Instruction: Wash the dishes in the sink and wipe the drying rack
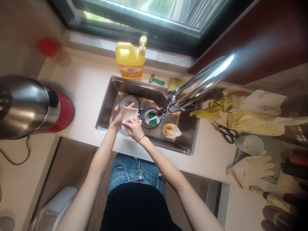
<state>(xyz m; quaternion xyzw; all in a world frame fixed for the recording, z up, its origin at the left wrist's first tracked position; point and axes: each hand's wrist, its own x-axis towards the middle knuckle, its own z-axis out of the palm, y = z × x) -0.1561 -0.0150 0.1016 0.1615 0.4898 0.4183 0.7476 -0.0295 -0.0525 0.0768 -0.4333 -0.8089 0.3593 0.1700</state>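
Over the front left of the sink, my left hand [117, 119] grips a white square dish [130, 113] by its left side, thumb up along the edge. My right hand [133, 127] is closed, its fingertips bunched at the lower part of that dish. A bit of white shows by those fingertips; whether it is a cloth, paper or part of the dish I cannot tell. Beyond the hands in the sink lies a round glass lid or plate [129, 102]. To their right a dark-rimmed bowl [144, 123] holds a green and yellow sponge [152, 119].
The steel sink [185, 146] also holds a small bowl with white scraps [171, 131]. A chrome faucet [192, 93] arches over it. Behind stand a yellow detergent jug [131, 61] and a green peeler [157, 80]. Scissors [223, 131] lie right; a steel kettle [26, 106] stands left.
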